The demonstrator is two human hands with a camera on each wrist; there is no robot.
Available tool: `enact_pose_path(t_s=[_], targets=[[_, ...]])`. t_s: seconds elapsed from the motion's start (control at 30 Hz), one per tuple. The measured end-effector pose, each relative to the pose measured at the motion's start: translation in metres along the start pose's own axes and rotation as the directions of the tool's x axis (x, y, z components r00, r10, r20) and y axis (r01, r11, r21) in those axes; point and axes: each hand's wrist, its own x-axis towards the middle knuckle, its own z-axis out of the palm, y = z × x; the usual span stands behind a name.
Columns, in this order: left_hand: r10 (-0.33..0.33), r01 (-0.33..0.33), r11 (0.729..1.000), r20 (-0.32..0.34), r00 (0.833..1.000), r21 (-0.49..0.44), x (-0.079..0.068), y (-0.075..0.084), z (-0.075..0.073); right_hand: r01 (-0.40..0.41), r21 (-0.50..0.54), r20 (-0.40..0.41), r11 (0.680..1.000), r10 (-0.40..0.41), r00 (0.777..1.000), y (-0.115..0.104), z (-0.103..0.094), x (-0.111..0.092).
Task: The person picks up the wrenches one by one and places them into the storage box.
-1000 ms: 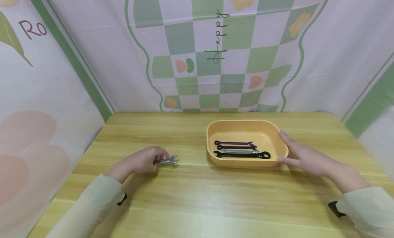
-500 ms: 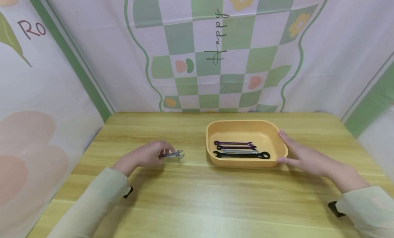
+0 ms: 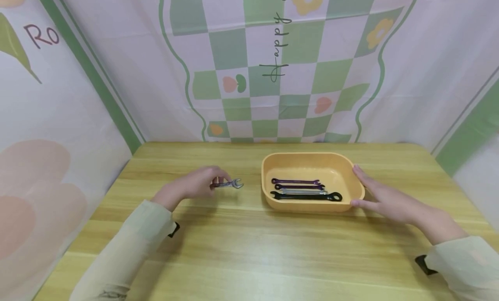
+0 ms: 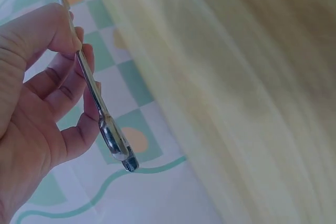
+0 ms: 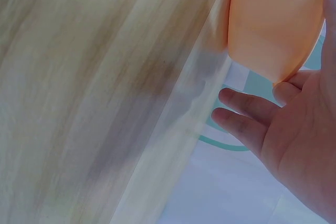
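My left hand (image 3: 200, 182) pinches a silver combination wrench (image 3: 232, 184) between thumb and fingers, above the table left of the bin. The wrench's open jaw end points right toward the bin; in the left wrist view its shiny shank (image 4: 90, 81) slants across the fingers. My right hand (image 3: 393, 202) rests against the right end of a yellow-orange plastic bin (image 3: 269, 204), thumb at the front corner and fingers toward the back. In the right wrist view these fingers (image 5: 247, 119) are fairly straight, some off the bin wall. Inside lie a large black wrench (image 3: 306, 197), a silver one (image 3: 302, 191) and two purple ones (image 3: 296, 181).
A wood-grain table (image 3: 249, 253) carries the bin toward its back. Behind it hangs a printed cloth (image 3: 265, 84) with green checks, and another cloth panel (image 3: 50, 162) stands along the left side.
My left hand has moved right and away from me with the silver wrench, closer to the bin. The right hand and the bin have stayed in place.
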Motion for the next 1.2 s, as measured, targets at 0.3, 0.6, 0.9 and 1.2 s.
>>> enact_pose_path(t_s=[0.3,0.6,0.9,1.2], targets=[[-0.057,0.057,0.998,0.015,0.998,0.007,0.014,0.008,-0.008,0.0,-0.003,0.0,1.0,0.0,1.0,0.0,0.0,0.0],[-0.041,0.041,0.999,0.006,0.999,-0.005,0.029,0.016,-0.012,-0.001,0.001,0.001,1.0,0.001,1.0,-0.001,-0.001,-0.001],[-0.031,0.031,0.999,0.016,0.999,-0.017,0.044,0.022,-0.015,0.001,0.004,0.003,1.0,-0.001,1.0,-0.001,-0.001,0.0],[-0.028,0.028,1.0,0.005,1.0,-0.011,0.057,0.029,-0.016,0.006,0.016,0.001,1.0,-0.006,1.0,-0.001,0.0,0.0]])
